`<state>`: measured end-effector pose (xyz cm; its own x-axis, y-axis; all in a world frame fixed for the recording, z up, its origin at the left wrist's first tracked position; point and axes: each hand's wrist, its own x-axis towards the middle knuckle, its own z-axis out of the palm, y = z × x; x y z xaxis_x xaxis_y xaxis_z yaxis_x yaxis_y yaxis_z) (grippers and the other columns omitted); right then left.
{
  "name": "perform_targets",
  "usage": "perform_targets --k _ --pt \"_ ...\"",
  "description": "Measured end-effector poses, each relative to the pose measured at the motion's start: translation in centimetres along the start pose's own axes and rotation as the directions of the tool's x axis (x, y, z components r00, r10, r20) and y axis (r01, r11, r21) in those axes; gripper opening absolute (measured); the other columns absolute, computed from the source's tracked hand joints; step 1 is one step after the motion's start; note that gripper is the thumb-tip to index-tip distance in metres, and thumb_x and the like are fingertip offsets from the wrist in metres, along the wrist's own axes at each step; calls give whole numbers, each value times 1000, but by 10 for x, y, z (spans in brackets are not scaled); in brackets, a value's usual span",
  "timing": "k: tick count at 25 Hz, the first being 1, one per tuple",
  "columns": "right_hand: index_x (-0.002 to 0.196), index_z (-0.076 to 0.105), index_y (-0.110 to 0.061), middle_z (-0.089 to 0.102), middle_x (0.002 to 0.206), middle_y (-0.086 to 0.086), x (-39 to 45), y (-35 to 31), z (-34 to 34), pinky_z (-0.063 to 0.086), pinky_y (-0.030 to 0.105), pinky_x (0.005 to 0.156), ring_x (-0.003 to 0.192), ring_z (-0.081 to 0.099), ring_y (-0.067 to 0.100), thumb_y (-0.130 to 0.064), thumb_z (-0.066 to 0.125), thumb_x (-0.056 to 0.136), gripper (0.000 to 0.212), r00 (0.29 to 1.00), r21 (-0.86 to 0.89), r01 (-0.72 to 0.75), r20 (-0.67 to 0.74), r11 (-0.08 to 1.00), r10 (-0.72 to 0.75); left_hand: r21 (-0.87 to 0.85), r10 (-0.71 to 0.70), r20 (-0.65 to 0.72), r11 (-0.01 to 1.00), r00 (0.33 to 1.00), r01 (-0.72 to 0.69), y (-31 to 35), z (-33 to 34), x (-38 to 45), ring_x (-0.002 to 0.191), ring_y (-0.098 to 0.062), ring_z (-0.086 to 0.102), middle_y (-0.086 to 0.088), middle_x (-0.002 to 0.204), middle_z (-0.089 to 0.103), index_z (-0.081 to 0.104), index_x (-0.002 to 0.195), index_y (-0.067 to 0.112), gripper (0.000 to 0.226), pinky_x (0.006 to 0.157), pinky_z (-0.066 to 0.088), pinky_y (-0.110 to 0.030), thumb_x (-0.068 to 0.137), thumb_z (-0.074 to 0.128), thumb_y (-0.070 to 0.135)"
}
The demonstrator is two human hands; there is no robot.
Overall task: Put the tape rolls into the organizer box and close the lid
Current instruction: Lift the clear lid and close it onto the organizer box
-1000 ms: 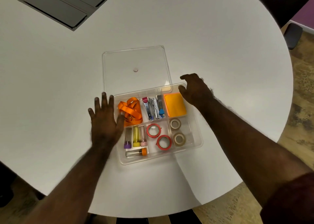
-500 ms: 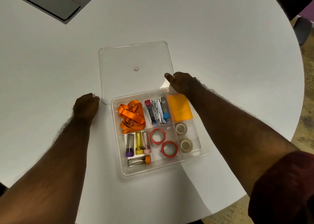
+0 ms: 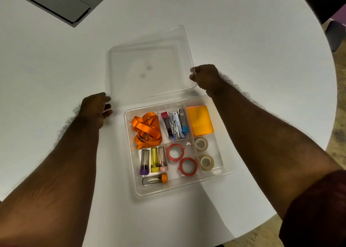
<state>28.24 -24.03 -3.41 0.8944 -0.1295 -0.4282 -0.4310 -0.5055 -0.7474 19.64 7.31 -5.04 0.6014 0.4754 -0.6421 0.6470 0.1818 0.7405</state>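
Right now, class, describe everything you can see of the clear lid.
The lid is a clear, colourless, rigid-looking plastic square with rounded corners and a raised rim. It sits beyond the open organizer box, apparently tilted up off the white table. The right hand pinches its right edge; the left hand grips near its left corner.

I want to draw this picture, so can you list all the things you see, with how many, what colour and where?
table: 1, white, under everything
hatch: 1, grey, table's far left
lid: 1, clear, behind box, held by both hands
box: 1, clear, middle
strap: 1, orange, back-left slot
clippers: several, silver, back-middle slot
notes: 1 pad, orange, back-right slot
tubes: 4, front-left slot
red tape: 2, front-middle slot
pale tape: 2, front-right slot
left hand: grip on lid corner
right hand: grip on lid edge
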Motion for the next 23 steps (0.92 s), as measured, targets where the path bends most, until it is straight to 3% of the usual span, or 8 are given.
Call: perform_targets --k 2,5,9,13,15,17,20,23 --pt "117 66 6 68 96 11 -13 -12 -7 42 5 44 66 58 7 7 60 89 29 995 153 72 -75 986 -61 -52 -18 39 998 999 20 14 -3 -7 68 -15 51 0 85 54 64 93 15 9 56 43 -26 89 59 22" --pt "113 67 4 60 81 -1 -29 -23 -27 51 5 58 69 58 6 9 61 87 27 964 249 247 -159 936 -212 -143 -12 157 989 987 35 31 -10 -22 70 -16 52 4 82 54 62 87 22 27 61 43 -27 93 47 44" --pt "104 73 -15 59 79 3 -49 -16 -51 53 22 76 72 59 13 -12 72 85 20 895 -7 376 -258 927 -365 -140 -11 259 989 966 49 35 -26 -48 87 -19 55 2 95 57 63 116 18 58 75 48 -31 94 31 60" --pt "98 75 -17 66 85 0 -76 9 -63 44 4 74 76 60 7 -17 74 83 15 761 -164 530 -341 832 -552 -213 -47 384 967 922 138 29 -39 -79 66 -16 58 0 88 67 62 112 12 59 59 49 -23 92 35 60" --pt "98 75 -18 69 91 2 -86 18 -69 50 16 72 80 65 11 -16 73 85 13 793 -28 525 -347 851 -501 -202 -78 454 961 887 188 27 -46 -91 50 -11 57 2 84 75 65 103 15 39 46 45 -14 87 53 48" --pt "103 75 -19 67 93 4 -94 25 -74 50 15 61 71 66 7 -12 69 88 18 844 131 487 -325 864 -427 -165 -81 471 970 878 178 23 -50 -101 42 -7 56 6 84 77 67 101 20 20 40 43 -12 86 60 32" --pt "115 69 -15 68 99 5 -104 40 -82 50 13 51 59 64 3 -1 58 94 28 893 289 442 -233 849 -386 -114 16 417 993 909 35 8 -53 -108 45 -7 58 5 86 74 68 109 21 21 43 46 -12 95 52 20" --pt "114 68 -20 75 98 -3 -113 59 -87 55 17 53 60 67 7 -9 55 98 24 973 529 221 -57 819 -226 -57 49 394 998 918 -29 -12 -49 -115 50 -10 65 6 85 76 70 108 25 23 47 52 -16 94 54 16"
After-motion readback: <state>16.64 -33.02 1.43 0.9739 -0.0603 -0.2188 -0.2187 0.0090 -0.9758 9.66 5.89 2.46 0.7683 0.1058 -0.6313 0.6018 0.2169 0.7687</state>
